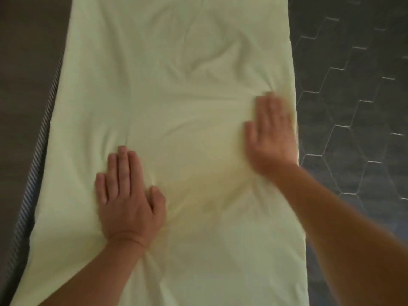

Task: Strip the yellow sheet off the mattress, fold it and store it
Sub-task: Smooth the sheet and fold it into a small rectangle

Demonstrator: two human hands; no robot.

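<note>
The pale yellow sheet (176, 89) lies folded into a long strip on the dark quilted mattress (353, 96), running away from me. My left hand (129, 199) rests flat on the sheet near its left side, fingers straight and together. My right hand (272, 133) presses flat on the sheet close to its right edge, fingers straight and blurred by motion. Soft creases fan out between both hands and toward the far end of the strip.
The mattress shows a hexagon stitch pattern to the right of the sheet. A striped piping edge (37, 155) of the mattress runs along the left, with a dark brown surface (28, 40) beyond it.
</note>
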